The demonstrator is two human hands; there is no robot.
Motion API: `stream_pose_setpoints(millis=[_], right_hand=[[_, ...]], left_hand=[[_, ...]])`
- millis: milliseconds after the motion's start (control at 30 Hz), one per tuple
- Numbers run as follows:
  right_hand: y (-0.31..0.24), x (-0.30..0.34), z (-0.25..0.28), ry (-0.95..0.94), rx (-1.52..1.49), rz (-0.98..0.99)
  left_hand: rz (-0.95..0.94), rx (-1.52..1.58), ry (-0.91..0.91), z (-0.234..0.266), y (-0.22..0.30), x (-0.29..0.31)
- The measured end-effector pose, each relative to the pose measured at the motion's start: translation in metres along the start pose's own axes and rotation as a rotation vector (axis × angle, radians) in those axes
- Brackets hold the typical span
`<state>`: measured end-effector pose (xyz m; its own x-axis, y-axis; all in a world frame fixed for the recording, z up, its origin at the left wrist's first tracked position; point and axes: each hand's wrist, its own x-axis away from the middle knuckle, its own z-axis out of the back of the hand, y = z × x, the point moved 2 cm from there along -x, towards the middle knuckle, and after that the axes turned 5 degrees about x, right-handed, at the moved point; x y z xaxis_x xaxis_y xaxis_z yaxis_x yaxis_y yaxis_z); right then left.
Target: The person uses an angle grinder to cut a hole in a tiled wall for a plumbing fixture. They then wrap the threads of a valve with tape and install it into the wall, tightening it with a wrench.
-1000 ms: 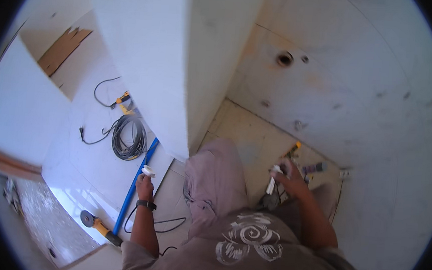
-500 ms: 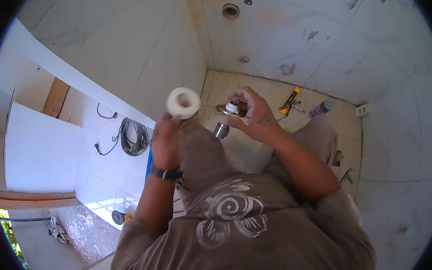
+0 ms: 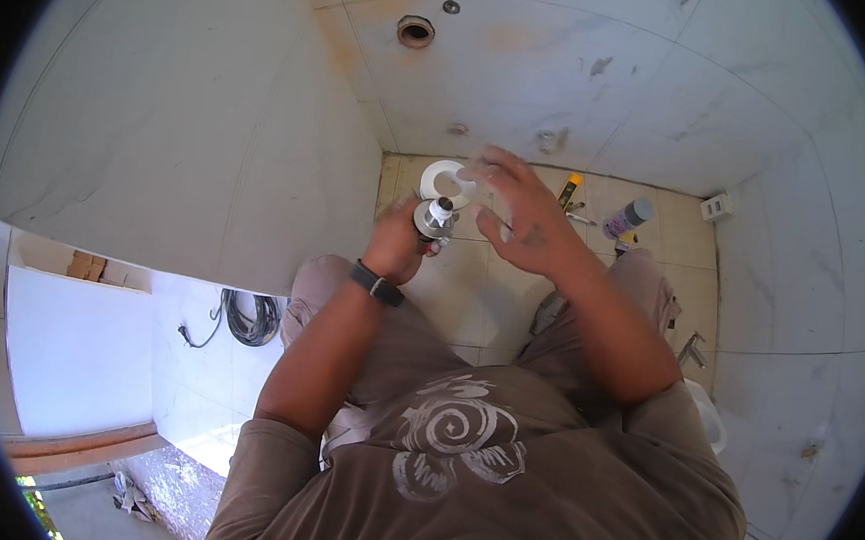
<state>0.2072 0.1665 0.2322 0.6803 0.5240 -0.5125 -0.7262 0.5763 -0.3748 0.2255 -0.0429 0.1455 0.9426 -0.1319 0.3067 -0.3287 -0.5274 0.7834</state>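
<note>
My left hand, with a dark watch on its wrist, is closed round a shiny metal pipe fitting. White thread tape covers the fitting's upturned threaded end, and a round metal flange sits below it. Just beyond the fitting is a white ring-shaped tape roll; I cannot tell whether it is held or lying on the floor. My right hand hovers to the right of the fitting, thumb and fingers apart, with nothing in it. Its fingertips are slightly blurred and come near the roll.
Along the back wall stand a yellow tool and a grey-capped spray can. A metal tap lies by my right knee. A round pipe hole opens in the tiled wall. Coiled black cable is beyond the partition at left.
The metal fitting has passed from my right hand into my left. My right hand has opened. The tape roll is now farther right, beyond the fitting. The view has shifted slightly.
</note>
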Motion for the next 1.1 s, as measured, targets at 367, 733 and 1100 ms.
stream_pose_setpoints(millis=[367,733,1100], right_hand=[[0.085,0.026,-0.063,-0.376,-0.73,-0.542],[0.073,0.037,-0.085,-0.373,-1.165,-0.679],[0.081,0.052,-0.102,-0.517,-1.245,-0.655]], left_hand=[[0.134,0.073,0.078,-0.004,0.001,-0.012],[-0.006,-0.352,0.012,-0.001,-0.012,-0.006],[-0.087,-0.447,0.063,0.005,-0.008,-0.01]])
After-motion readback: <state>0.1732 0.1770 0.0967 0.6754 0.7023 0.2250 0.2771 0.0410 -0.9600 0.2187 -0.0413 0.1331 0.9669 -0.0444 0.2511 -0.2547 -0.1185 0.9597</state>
